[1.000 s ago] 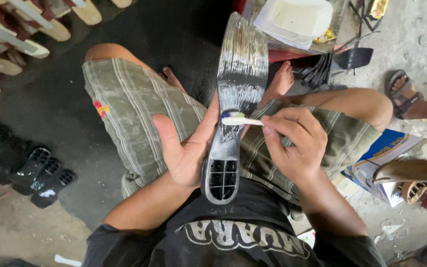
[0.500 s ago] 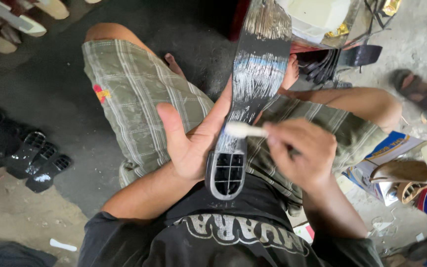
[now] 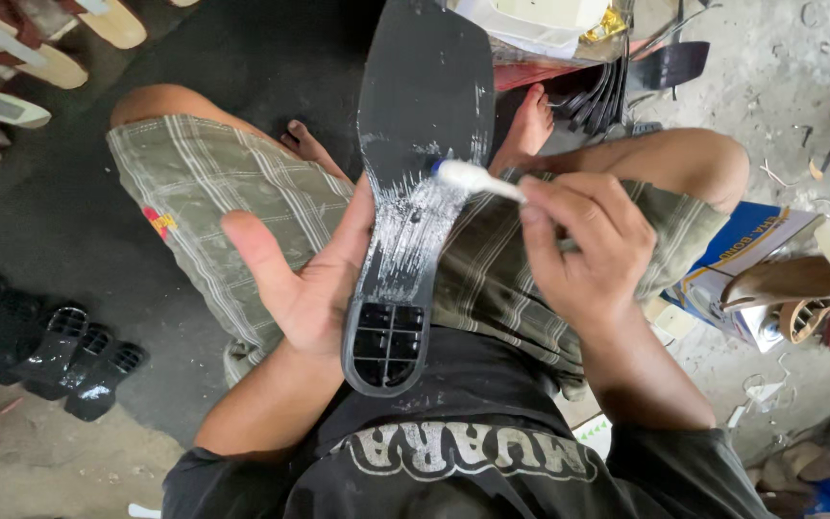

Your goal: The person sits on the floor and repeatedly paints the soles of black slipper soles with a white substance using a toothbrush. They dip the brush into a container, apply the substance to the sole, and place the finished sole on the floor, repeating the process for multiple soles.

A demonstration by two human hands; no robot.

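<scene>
My left hand supports a long black shoe sole from underneath, palm up, its gridded heel end resting near my belly. My right hand grips a small brush with a white head, whose tip touches the middle of the sole. Shiny wet glue streaks cover the sole's narrow waist, and thin smears run up its right edge. The wide front part of the sole is dull and black. I sit with plaid shorts over bent knees.
Several black heel pieces lie on the floor at the left. Pale insoles are stacked at the top left. A white container and a stack of black soles sit ahead. Boxes and shoe parts crowd the right.
The sole has risen closer to the camera. The brush has moved from the heel waist up toward the sole's middle, leaving more wet glue behind.
</scene>
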